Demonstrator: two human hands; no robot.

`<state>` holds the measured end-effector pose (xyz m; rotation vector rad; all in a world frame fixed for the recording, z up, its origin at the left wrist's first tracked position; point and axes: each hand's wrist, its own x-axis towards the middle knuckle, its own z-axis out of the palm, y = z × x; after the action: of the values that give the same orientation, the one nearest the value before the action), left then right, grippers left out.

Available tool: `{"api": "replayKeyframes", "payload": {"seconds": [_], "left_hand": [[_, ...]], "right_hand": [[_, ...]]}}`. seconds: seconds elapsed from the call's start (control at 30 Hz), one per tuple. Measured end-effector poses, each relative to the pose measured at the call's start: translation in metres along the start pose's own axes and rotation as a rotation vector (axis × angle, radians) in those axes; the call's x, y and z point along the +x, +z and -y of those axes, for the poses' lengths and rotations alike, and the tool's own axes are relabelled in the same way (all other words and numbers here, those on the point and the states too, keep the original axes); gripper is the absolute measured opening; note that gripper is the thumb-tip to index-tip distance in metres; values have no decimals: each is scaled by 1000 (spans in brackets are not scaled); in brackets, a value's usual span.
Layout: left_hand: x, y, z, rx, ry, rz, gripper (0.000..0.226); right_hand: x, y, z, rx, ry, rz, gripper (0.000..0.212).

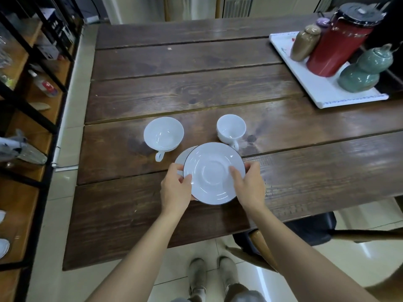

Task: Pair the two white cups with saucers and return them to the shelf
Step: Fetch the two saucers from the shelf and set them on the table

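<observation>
Head view: both forearms reach forward; the left hand (175,188) pinches the top saucer (214,173) at its 9 o'clock rim, the right hand (250,188) at 3. A second saucer (182,158) peeks out beneath. Two upright cups (163,134) (231,128) sit at 11 and 1, handles toward 6, on the dark plank bench (196,88); shelf (32,105) at 9.

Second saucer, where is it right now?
In the head view, the second saucer lies under the top saucer, peeking out left, by the left hand.
</observation>
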<state>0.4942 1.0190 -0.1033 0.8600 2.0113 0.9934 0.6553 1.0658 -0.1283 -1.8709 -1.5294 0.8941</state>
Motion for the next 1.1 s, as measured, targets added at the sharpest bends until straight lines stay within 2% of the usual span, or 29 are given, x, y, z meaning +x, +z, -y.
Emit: {"api": "replayKeyframes", "payload": {"seconds": [0.13,0.33,0.43,0.53,0.67,0.9,1.0,1.1], "left_hand": [[-11,27,-20,-54,72,19,19],[-21,85,-42,-63,150,50,36],[-20,113,-45,-43,150,81,40],[-19,132,-47,-10,131,141,46],[-18,145,-47,106,158,237,47],[-16,157,-44,217,70,282,58],[-17,158,-47,234,82,262,54],[-18,155,-55,258,93,240,40]], "right_hand": [[10,-30,-15,-6,-7,-61,28],[39,-79,-42,-3,22,-108,27],[56,-96,-58,-128,20,-96,27],[74,-100,-73,-324,0,-59,35],[93,-100,-85,-384,-17,0,39],[107,-100,-95,-500,-99,35,41],[110,-101,-94,-494,-94,50,41],[112,-107,-91,-530,-123,56,39]]}}
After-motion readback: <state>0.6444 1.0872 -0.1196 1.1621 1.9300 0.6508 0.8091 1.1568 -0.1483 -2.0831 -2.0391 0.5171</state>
